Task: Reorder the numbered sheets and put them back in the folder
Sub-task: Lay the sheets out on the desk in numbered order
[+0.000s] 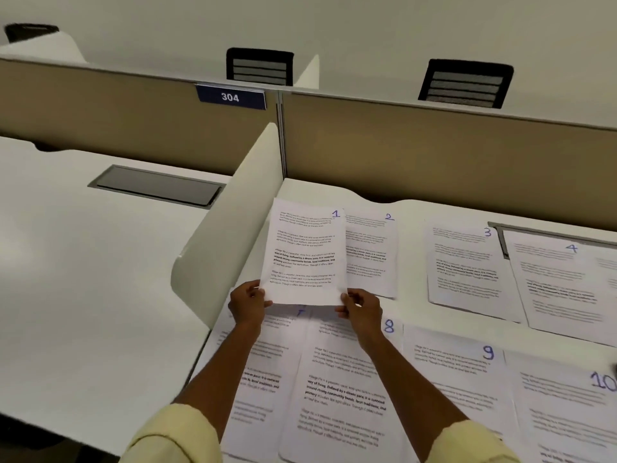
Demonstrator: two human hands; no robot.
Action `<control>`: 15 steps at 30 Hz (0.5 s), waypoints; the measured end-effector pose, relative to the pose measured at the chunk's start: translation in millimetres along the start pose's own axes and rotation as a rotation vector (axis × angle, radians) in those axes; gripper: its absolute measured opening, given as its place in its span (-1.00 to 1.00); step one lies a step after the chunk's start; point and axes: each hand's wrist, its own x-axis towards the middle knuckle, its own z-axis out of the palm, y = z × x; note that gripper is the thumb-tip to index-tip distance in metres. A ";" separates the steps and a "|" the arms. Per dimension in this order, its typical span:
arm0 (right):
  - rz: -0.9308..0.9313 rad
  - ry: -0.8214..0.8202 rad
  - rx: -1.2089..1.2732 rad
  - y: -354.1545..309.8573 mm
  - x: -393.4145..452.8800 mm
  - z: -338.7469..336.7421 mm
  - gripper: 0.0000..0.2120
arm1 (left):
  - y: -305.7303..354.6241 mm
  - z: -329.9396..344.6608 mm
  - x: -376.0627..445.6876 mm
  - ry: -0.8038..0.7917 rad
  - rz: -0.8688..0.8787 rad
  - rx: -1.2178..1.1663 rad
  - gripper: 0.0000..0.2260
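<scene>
Both hands hold sheet 1 (pixel 305 252) lifted off the white desk (pixel 410 208): my left hand (pixel 247 303) pinches its lower left corner, my right hand (pixel 362 307) its lower right corner. Sheet 2 (pixel 372 252) lies flat just right of it, partly covered by sheet 1. Sheet 3 (pixel 467 265) and sheet 4 (pixel 561 282) follow to the right in the back row. In the front row lie a sheet (pixel 267 362) partly hidden under my left arm, sheet 8 (pixel 337 389), sheet 9 (pixel 460 372) and sheet 10 (pixel 567 412). No folder is in view.
A cream side divider (pixel 233 235) stands right next to sheet 1 on the left, with the neighbouring desk (pixel 83 279) and its cable hatch (pixel 157 185) beyond. A tan partition (pixel 434 152) with plate 304 (pixel 231 96) closes the back. Two chair backs (pixel 465 83) show behind it.
</scene>
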 end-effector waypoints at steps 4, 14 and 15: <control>0.012 0.044 -0.035 -2.3 10.5 27.2 -0.81 | 5.9 2.2 30.1 -0.013 0.047 0.056 -0.74; 0.015 0.101 -0.119 -14.6 35.8 84.1 -0.79 | 15.1 11.0 69.6 0.011 0.236 0.230 -0.71; 0.016 0.105 -0.124 -14.8 38.7 87.8 -0.80 | 15.7 13.2 72.7 0.014 0.235 0.222 -0.69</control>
